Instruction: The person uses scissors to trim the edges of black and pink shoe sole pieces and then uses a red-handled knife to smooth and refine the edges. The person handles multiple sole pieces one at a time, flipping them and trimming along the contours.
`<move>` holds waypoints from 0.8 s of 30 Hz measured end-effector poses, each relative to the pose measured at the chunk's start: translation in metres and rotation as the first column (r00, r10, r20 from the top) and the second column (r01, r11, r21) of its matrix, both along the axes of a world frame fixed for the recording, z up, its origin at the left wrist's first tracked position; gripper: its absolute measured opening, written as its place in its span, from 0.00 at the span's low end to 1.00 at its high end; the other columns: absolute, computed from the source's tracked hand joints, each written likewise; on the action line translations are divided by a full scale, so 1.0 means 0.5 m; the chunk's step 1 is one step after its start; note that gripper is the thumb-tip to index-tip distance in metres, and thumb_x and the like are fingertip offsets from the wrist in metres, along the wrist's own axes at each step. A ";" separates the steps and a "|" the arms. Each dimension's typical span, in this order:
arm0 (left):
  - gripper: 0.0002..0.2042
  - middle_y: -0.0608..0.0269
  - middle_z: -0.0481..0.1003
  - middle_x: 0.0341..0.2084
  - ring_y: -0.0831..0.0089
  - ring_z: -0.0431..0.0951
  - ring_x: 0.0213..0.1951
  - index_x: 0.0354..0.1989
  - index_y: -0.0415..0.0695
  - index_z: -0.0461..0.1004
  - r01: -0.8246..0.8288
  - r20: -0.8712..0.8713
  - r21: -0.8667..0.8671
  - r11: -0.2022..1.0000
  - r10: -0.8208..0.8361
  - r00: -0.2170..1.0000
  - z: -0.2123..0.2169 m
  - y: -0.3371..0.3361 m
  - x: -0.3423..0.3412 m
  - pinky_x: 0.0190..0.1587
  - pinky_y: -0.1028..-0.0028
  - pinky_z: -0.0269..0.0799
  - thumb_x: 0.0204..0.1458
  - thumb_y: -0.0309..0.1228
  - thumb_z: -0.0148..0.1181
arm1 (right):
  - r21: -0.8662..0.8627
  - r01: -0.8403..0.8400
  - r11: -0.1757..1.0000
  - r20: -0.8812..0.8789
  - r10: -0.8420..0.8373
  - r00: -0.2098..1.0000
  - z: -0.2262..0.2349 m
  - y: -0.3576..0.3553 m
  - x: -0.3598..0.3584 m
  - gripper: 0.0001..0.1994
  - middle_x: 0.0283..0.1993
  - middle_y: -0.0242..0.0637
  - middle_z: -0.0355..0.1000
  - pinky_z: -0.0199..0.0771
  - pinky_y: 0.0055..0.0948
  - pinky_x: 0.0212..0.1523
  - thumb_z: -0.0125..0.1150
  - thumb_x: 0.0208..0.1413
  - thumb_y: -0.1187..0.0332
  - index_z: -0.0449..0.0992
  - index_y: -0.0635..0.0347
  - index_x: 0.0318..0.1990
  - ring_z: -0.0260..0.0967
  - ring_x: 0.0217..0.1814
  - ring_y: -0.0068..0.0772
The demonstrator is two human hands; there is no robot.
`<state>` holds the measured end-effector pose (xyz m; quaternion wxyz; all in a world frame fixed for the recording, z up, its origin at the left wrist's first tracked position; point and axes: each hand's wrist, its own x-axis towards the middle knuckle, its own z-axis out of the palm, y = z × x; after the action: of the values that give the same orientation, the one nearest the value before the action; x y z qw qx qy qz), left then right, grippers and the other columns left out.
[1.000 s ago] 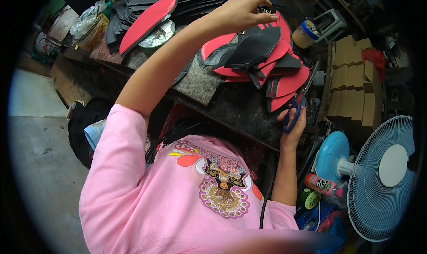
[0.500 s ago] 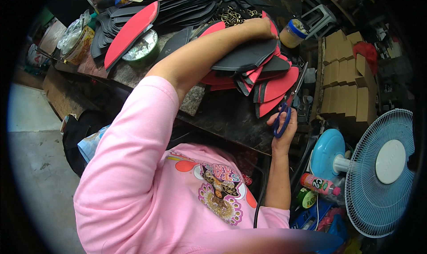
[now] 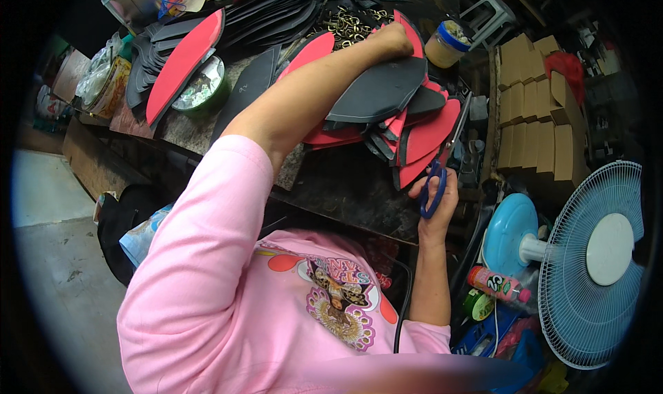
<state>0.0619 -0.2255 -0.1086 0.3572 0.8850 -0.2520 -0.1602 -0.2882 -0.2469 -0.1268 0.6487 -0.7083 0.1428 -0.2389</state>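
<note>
Both hands at a heap of cut pieces, scissors in the right.
The right hand's [image 3: 442, 202] fingers grasp the blue-handled scissors [image 3: 436, 169], blades pointing away from the body, beside the red and black pieces [image 3: 429, 133] on the dark surface [image 3: 359, 202]; the left hand [image 3: 394, 40] is at the heap's far side; its fingers are hidden, their grip cannot be told; a blue-rimmed jar [image 3: 442, 49] stands nearby.

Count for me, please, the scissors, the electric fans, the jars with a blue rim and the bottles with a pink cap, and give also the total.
Scissors, in the right hand: 1
Electric fan: 1
Blue-rimmed jar: 1
Pink-capped bottle: 1
Total: 4
</note>
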 end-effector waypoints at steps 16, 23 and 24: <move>0.08 0.47 0.79 0.26 0.59 0.82 0.26 0.34 0.31 0.78 -0.349 -0.507 -0.462 0.815 0.080 0.858 0.025 0.036 0.024 0.25 0.61 0.79 0.47 0.23 0.64 | 0.063 -0.018 0.998 0.028 0.017 0.999 0.002 -0.008 -0.002 0.17 0.23 0.36 0.72 0.67 0.20 0.30 0.60 0.64 0.57 0.65 0.62 0.43 0.69 0.24 0.23; 0.14 0.49 0.79 0.23 0.58 0.82 0.23 0.34 0.32 0.77 -0.283 -0.507 -0.360 0.889 0.069 0.859 0.001 0.030 0.045 0.24 0.63 0.79 0.46 0.31 0.71 | 0.073 -0.023 0.997 0.015 0.022 1.000 0.002 -0.006 -0.001 0.16 0.23 0.35 0.72 0.67 0.21 0.30 0.60 0.64 0.58 0.65 0.61 0.42 0.69 0.25 0.23; 0.14 0.50 0.80 0.24 0.59 0.83 0.23 0.32 0.33 0.78 -0.226 -0.427 -0.320 0.920 0.073 0.901 -0.003 0.028 0.048 0.25 0.64 0.79 0.46 0.33 0.72 | 0.075 -0.020 0.997 0.012 0.019 1.000 0.002 -0.006 -0.001 0.16 0.23 0.35 0.72 0.67 0.21 0.30 0.60 0.64 0.58 0.65 0.61 0.42 0.69 0.25 0.23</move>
<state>0.0859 -0.2116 -0.1100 0.5697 0.7681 -0.1274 -0.2630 -0.2886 -0.2501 -0.1260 0.6778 -0.6835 0.1410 -0.2312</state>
